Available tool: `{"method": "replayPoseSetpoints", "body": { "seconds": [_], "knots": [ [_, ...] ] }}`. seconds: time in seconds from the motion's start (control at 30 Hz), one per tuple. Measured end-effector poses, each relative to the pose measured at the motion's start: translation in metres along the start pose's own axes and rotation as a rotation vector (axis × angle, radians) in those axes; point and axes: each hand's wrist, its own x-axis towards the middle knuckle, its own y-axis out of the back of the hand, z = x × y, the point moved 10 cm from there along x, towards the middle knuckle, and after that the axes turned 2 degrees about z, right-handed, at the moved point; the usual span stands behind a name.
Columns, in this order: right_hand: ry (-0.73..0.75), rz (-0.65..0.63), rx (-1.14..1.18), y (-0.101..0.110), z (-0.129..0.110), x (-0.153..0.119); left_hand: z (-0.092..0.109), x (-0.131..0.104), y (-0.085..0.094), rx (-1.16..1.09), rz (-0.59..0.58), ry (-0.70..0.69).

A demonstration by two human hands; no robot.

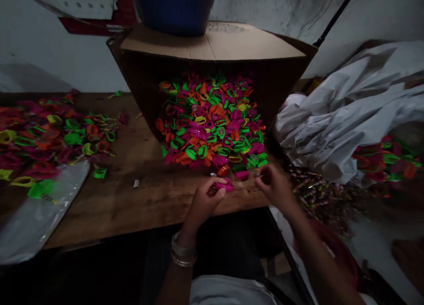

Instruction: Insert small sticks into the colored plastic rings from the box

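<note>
At the tabletop [109, 199]: our left fingers [224, 191] grip a pink plastic piece [226, 184].
Right fingers [258, 177] pinched; can't tell on what.

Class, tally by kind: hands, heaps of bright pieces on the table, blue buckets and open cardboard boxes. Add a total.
Hands: 2 (left hand, right hand)
Heaps: 2 (left-side heap, boxed heap)
Blue bucket: 1
Open cardboard box: 1
Total: 6

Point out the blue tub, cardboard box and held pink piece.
Blue tub [175, 11]: head view, side wall.
Cardboard box [251, 46]: head view, top panel.
Pink piece [228, 186]: head view, end beyond the fingertips.
</note>
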Motion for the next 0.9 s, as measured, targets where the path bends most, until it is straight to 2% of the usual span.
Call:
{"method": "replayPoseSetpoints", "body": {
  "seconds": [0.03,0.07,0.1,0.17,0.23,0.33,0.47,0.53,0.63,0.77,0.9],
  "knots": [
    [0.059,-0.011,0.112,-0.008,-0.025,-0.006,0.003,-0.002,-0.002,0.005,-0.001,-0.007],
    [0.112,-0.028,0.363,-0.014,-0.049,-0.014,0.005,-0.004,-0.001,-0.011,0.010,-0.004],
    [0.103,-0.028,0.543,-0.019,-0.065,-0.020,0.006,-0.006,0.000,-0.043,0.026,0.005],
    [0.005,-0.005,0.845,-0.028,-0.078,-0.032,0.006,-0.009,0.004,-0.103,0.044,0.030],
    [-0.093,-0.005,0.982,-0.038,-0.079,-0.042,0.008,-0.012,0.004,-0.113,0.022,0.016],
    [-0.095,0.007,0.917,-0.038,-0.075,-0.052,0.010,-0.015,-0.004,-0.085,-0.050,0.015],
    [-0.062,0.143,0.687,-0.013,-0.058,-0.060,-0.001,-0.017,-0.012,-0.061,-0.032,0.180],
    [-0.042,0.169,0.615,-0.001,-0.053,-0.062,-0.007,-0.019,-0.018,-0.169,-0.035,0.281],
    [0.008,0.174,0.570,0.013,-0.050,-0.062,-0.010,-0.024,-0.035,-0.361,-0.127,0.377],
    [0.080,0.209,0.560,0.026,-0.054,-0.066,-0.008,-0.031,-0.051,-0.481,-0.219,0.415],
    [0.146,0.219,0.525,0.030,-0.061,-0.071,-0.006,-0.034,-0.060,-0.409,-0.208,0.400]
  ]
}}
